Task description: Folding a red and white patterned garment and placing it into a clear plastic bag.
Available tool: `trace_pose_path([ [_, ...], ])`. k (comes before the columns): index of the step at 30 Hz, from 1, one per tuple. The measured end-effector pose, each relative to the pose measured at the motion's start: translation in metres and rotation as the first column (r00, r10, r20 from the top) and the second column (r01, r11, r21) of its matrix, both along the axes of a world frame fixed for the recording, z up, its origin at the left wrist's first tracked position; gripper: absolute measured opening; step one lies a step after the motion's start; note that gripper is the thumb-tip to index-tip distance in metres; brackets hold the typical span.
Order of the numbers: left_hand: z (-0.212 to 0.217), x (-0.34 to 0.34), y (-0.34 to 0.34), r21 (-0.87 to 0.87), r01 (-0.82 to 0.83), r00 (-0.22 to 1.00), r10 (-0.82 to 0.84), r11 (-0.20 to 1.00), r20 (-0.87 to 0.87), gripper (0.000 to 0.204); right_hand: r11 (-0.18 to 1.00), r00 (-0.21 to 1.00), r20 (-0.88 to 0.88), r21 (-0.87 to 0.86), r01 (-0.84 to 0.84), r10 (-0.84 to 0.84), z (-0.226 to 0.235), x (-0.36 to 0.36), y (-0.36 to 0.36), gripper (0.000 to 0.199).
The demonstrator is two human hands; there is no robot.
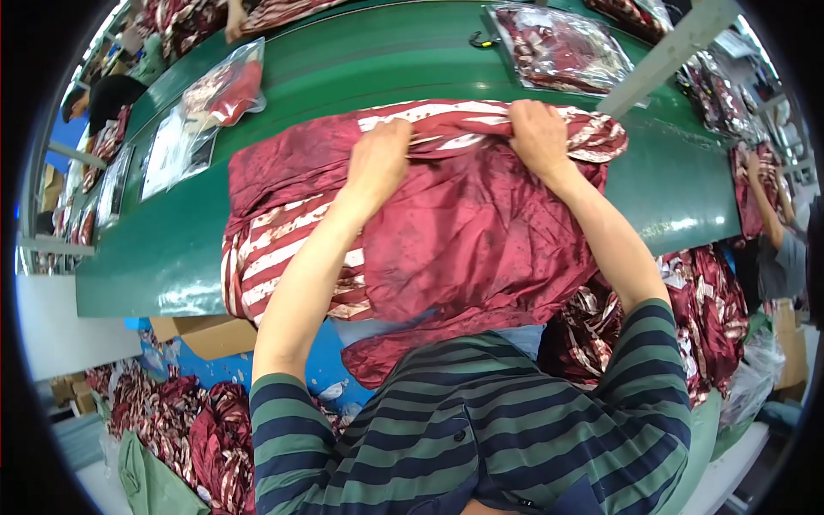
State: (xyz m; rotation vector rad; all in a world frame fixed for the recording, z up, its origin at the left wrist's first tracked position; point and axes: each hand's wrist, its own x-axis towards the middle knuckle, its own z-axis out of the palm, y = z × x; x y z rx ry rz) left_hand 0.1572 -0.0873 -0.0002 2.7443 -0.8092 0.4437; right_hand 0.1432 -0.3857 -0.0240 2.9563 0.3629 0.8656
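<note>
A shiny dark red garment (463,232) with red and white striped parts lies spread on the green table (360,60) and hangs over its near edge. My left hand (378,159) grips a fold of the cloth near its far edge. My right hand (536,133) pinches the striped far edge of the same garment. Both forearms reach out over the cloth.
Clear bags holding folded red garments lie at the far left (227,90) and far right (562,47) of the table. Heaps of red cloth sit at the lower left (184,429) and right (712,318). A cardboard box (215,335) stands under the table. Another person (772,232) works at the right.
</note>
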Motion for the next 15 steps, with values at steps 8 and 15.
trace_pose_path([
  [8, 0.012, 0.015, 0.016, 0.147, 0.057, 0.986, -0.079, 0.988, 0.147, 0.011, 0.944, 0.938, -0.173, -0.084, -0.318, 0.3, 0.013, -0.029, -0.072, 0.039],
  [15, 0.044, 0.03, 0.072, 0.11, 0.196, 0.981, -0.194, 0.974, -0.03, 0.02, 0.987, 0.928, -0.339, 0.007, -0.162, 0.155, 0.056, -0.026, -0.112, 0.045],
])
